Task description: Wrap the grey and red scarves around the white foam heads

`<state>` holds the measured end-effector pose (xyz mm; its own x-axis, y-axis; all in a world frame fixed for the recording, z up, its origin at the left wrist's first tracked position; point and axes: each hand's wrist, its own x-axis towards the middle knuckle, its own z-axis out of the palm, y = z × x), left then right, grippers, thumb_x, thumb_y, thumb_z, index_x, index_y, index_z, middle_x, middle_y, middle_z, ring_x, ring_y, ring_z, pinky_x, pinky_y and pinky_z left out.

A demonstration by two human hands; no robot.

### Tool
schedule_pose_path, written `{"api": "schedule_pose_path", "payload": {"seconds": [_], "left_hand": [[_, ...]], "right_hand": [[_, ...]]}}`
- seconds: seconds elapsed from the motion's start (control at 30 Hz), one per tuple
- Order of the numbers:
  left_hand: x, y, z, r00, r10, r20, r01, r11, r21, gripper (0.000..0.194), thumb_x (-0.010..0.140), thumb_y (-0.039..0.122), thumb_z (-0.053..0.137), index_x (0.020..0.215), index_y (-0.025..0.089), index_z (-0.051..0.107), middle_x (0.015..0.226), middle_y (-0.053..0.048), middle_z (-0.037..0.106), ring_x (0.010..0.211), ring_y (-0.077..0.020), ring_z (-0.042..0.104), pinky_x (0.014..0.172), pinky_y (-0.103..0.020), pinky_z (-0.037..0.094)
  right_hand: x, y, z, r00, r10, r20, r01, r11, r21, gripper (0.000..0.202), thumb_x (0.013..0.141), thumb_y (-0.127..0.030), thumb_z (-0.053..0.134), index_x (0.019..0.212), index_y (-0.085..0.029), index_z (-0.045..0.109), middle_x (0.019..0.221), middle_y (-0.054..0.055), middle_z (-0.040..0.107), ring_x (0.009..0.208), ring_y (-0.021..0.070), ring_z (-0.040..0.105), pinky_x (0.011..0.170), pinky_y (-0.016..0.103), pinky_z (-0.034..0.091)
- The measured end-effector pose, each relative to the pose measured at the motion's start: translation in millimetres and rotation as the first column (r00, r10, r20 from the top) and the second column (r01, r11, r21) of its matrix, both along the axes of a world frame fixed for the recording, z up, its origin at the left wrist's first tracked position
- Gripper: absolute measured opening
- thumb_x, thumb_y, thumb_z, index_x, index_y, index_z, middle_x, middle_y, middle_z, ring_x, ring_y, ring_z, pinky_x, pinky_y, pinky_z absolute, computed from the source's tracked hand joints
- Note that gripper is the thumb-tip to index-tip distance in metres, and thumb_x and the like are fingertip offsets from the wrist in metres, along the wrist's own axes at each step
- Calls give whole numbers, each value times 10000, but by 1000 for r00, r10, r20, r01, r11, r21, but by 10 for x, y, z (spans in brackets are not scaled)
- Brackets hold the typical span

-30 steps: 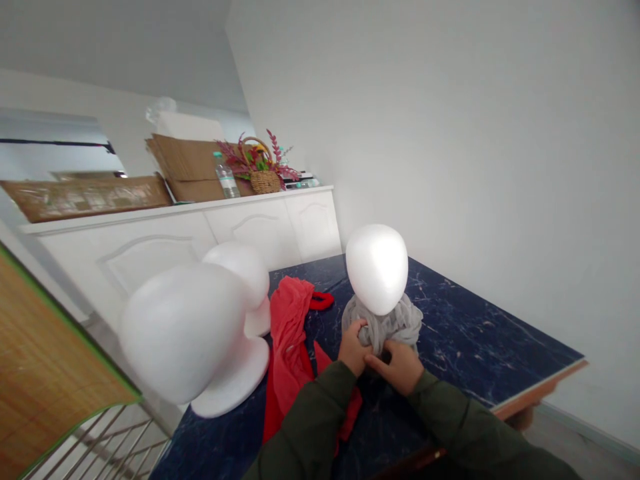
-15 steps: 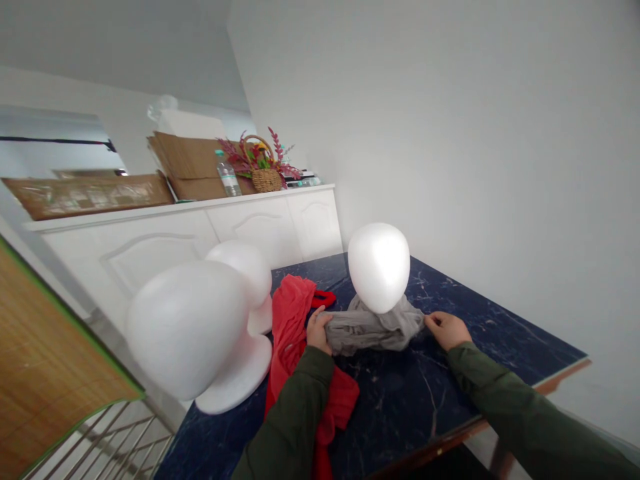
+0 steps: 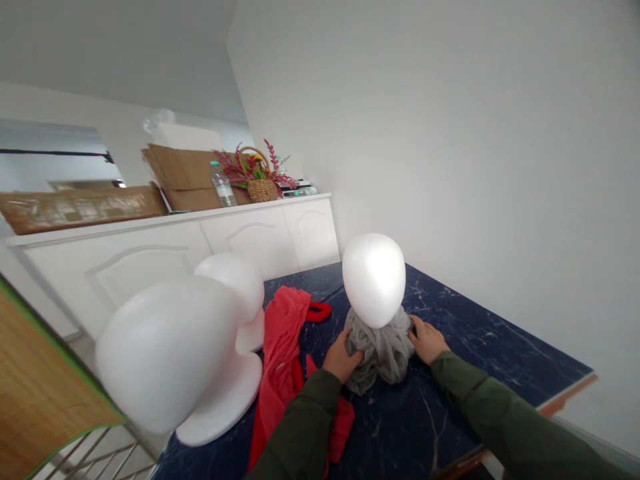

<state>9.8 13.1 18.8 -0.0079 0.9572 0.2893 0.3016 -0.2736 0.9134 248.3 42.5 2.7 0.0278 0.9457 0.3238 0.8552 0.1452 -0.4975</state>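
Observation:
A white foam head [image 3: 374, 280] stands on the dark blue marbled table [image 3: 450, 393], with grey cloth [image 3: 383, 353] bunched around its neck and base. My left hand [image 3: 343, 357] grips the left side of the grey cloth, thumb toward the front. On the right side, my right hand [image 3: 427, 339] has its fingers closed on the cloth's edge. Red cloth [image 3: 283, 353] lies in a long heap left of my left hand, and a bright red band [image 3: 319, 311] rests behind it.
Two more white foam heads, a near one [image 3: 165, 353] and a farther one [image 3: 230, 280], stand on the left. Behind is a white cabinet [image 3: 260, 233] bearing cardboard, a bottle [image 3: 223, 185] and a flower basket [image 3: 263, 190]. A metal rack [image 3: 100, 457] is at lower left.
The grey cloth, stretched out sideways before, is now gathered around the foam head's neck. My left hand has moved right and toward me, my right hand slightly left. The view has shifted a little.

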Motion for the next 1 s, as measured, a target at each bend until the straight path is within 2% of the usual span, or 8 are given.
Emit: {"api": "schedule_pose_path", "payload": {"seconds": [0.13, 0.23, 0.33, 0.4, 0.47, 0.7, 0.9, 1.0], "left_hand": [[-18, 26, -28, 994, -51, -92, 54, 998, 25, 546, 545, 120, 611, 1085, 148, 530, 1094, -109, 571, 1035, -244, 499, 947, -378, 320], [-10, 21, -6, 992, -110, -66, 113, 993, 44, 559, 542, 50, 565, 1088, 163, 526, 1091, -88, 580, 1035, -225, 504, 948, -364, 327], [18, -12, 51, 982, -181, -45, 184, 981, 56, 546, 561, 23, 542, 1087, 168, 521, 1094, -79, 583, 1029, -213, 512, 931, -357, 350], [37, -31, 83, 978, -205, -34, 207, 976, 69, 530, 582, 34, 547, 1094, 165, 513, 1109, -80, 575, 1042, -211, 506, 936, -360, 349], [47, -39, 94, 978, -205, -34, 208, 975, 83, 529, 603, 53, 554, 1115, 172, 498, 1127, -78, 563, 1054, -207, 498, 947, -360, 341], [5, 0, 31, 993, 78, -86, -72, 995, 68, 522, 629, 120, 575, 1138, 176, 477, 1182, -87, 515, 1117, -222, 442, 996, -391, 272], [-9, 34, 4, 999, 24, -32, -25, 999, -35, 475, 642, 171, 584, 1105, 151, 482, 1118, -111, 552, 1068, -212, 489, 952, -366, 327], [2, 13, 14, 996, -5, -93, -1, 998, -68, 420, 645, 175, 582, 1060, 171, 520, 1078, -94, 579, 1009, -209, 522, 891, -350, 376]], "right_hand": [[15, 74, -53, 907, 103, -408, -115, 993, -5, 485, 707, -262, 478, 1176, -152, 424, 1110, 109, 549, 1016, 212, 512, 900, 362, 348], [-109, 50, 14, 627, 85, -775, -173, 984, -32, 515, 685, -334, 519, 1163, -169, 420, 1151, 99, 527, 992, 200, 533, 863, 358, 397], [-330, -20, 125, 301, 53, -952, -444, 891, -91, 474, 733, -498, 428, 1082, -183, 492, 1024, 89, 602, 902, 204, 582, 775, 371, 448], [-459, -30, 175, 224, 27, -974, -579, 808, -111, 517, 748, -577, 344, 990, -171, 554, 923, 97, 635, 872, 211, 595, 751, 373, 457], [-533, 26, 190, 234, 35, -972, -600, 791, -116, 553, 753, -603, 302, 937, -163, 582, 882, 108, 644, 878, 215, 595, 756, 372, 454], [-428, 654, 132, 319, 105, -942, -403, 914, -35, 507, 781, -553, 281, 907, -181, 602, 890, 111, 648, 921, 214, 581, 788, 362, 445], [-159, 1402, 145, 386, 65, -920, -299, 952, -59, 489, 788, -536, 287, 888, -175, 600, 848, 125, 646, 857, 225, 595, 736, 352, 467], [-78, 1693, 143, 392, 40, -919, -269, 960, -73, 488, 810, -514, 256, 954, -167, 568, 828, 119, 645, 805, 214, 604, 698, 342, 479]]}}
